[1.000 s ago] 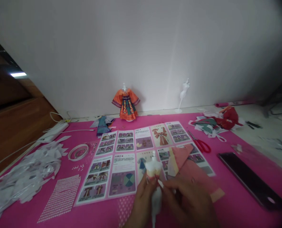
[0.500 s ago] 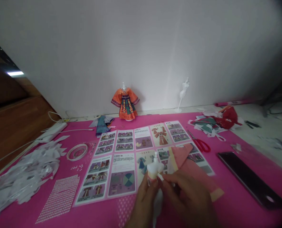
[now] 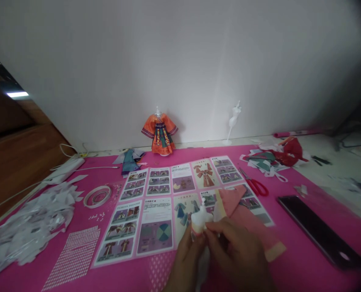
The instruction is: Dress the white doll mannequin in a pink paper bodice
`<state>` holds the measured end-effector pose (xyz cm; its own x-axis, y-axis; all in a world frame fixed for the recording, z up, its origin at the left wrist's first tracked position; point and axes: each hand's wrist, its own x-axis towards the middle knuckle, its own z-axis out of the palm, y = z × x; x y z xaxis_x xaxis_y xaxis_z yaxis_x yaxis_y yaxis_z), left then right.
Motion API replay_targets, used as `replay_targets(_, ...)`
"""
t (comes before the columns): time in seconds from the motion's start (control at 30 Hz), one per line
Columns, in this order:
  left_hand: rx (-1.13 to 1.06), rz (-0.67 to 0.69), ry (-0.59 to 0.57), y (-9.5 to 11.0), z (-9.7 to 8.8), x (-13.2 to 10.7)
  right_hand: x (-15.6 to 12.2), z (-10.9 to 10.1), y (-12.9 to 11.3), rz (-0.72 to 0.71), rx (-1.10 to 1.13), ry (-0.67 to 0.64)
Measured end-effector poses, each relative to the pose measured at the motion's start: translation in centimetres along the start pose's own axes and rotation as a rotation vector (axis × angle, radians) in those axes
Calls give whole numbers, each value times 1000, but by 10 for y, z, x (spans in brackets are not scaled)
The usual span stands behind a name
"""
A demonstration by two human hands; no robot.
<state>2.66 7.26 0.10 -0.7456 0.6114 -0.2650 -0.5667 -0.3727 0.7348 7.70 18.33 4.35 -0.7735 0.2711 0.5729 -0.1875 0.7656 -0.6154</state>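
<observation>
My left hand (image 3: 188, 255) is closed round a small white doll mannequin (image 3: 201, 217), held upright low in the middle of the view. A pale band of fabric with a reddish edge (image 3: 196, 231) wraps its chest, partly behind my fingers. My right hand (image 3: 238, 251) pinches at the mannequin's right side, thumb and forefinger together; what lies between the fingertips is too small to make out. Beneath and beyond my right hand a pink fabric piece with yellowish edges (image 3: 253, 227) lies over the printed instruction sheet (image 3: 132, 259).
On the pink mat stand a dressed mannequin (image 3: 159, 134) and, behind it, a bare one (image 3: 233, 117). Red-handled scissors (image 3: 258, 187), a phone (image 3: 317, 231) and fabric scraps (image 3: 274, 156) are on the right. Tape rolls (image 3: 97, 196), a gem sheet (image 3: 72, 255) and plastic bags (image 3: 37, 223) lie left.
The mannequin has shifted slightly right and down in view. My right fingertips have moved in against its side; a small white piece seen at them before is now hidden.
</observation>
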Motion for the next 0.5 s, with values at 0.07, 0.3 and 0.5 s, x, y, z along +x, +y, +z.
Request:
replay_targets(0.07,10,20,-12,-1,-3,2,1,-1,-1,11,21,-9)
replay_targets(0.3,125,50,57,0,-5,2,8,-12,-7,45,54,24)
replay_targets(0.5,78,1,34,8,-2,-1,3,-17,-1,30,34,-12)
